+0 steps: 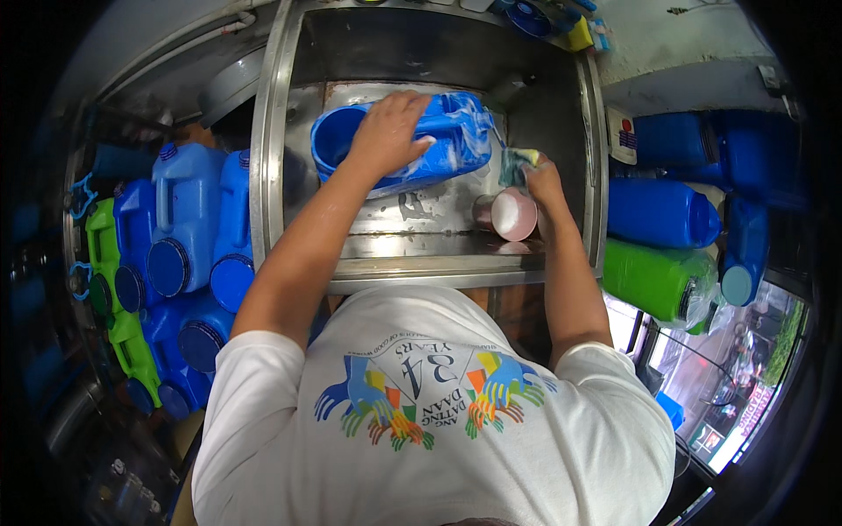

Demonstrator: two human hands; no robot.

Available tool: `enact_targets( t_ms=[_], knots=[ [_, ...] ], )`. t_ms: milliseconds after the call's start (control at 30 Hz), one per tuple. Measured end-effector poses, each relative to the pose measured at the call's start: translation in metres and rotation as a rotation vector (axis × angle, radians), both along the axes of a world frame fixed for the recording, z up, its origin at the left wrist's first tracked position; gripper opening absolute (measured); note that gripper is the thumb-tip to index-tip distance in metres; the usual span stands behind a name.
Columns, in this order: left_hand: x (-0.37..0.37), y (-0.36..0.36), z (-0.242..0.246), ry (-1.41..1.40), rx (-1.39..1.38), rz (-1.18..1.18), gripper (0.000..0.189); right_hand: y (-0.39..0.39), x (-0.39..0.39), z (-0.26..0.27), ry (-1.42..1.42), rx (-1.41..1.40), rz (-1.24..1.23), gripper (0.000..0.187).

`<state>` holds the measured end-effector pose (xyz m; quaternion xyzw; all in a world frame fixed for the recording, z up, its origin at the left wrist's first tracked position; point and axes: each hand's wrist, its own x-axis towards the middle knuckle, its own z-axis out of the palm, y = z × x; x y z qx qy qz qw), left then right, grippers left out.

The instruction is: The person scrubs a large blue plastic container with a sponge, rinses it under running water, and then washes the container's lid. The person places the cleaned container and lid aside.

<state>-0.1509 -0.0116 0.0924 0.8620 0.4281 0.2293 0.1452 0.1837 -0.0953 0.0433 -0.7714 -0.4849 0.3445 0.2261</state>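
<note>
A blue plastic water jug (454, 148) lies on its side in a stainless steel sink (421, 266), its wide round opening towards the left and white suds over its right end. My left hand (393, 135) rests on top of the jug near the opening, fingers over its upper side. My right hand (544, 181) grips a green and yellow scouring sponge (516, 164) at the right side of the sink. Just below that hand, a pink cup (515, 215) with white foam inside sits tilted. Wet patches mark the sink's bottom.
Blue and green jugs (184, 210) are stacked left of the sink. More jugs (658, 214) lie at the right, one green jug (648, 279) partly wrapped in clear plastic. A yellow sponge (579, 35) and small items line the sink's far ledge. Pipes (177, 43) run along the upper left wall.
</note>
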Motion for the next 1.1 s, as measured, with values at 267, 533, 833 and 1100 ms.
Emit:
enact_targets(
  t_ms=[267, 533, 833, 1100],
  knots=[
    [0.048, 0.018, -0.003, 0.268, -0.459, 0.057, 0.055, 0.110, -0.057, -0.036, 0.125, 0.248, 0.220, 0.052],
    [0.051, 0.026, -0.013, 0.231, -0.493, 0.248, 0.064, 0.102, -0.041, -0.008, -0.154, 0.299, 0.463, 0.039],
    [0.045, 0.034, -0.026, 0.263, -0.656, 0.498, 0.080, 0.069, -0.097, -0.004, -0.168, 0.480, 0.347, 0.045],
    [-0.014, 0.039, -0.049, -0.040, -0.763, 0.621, 0.085, 0.052, -0.159, -0.007, -0.329, 0.614, 0.869, 0.031]
  ],
)
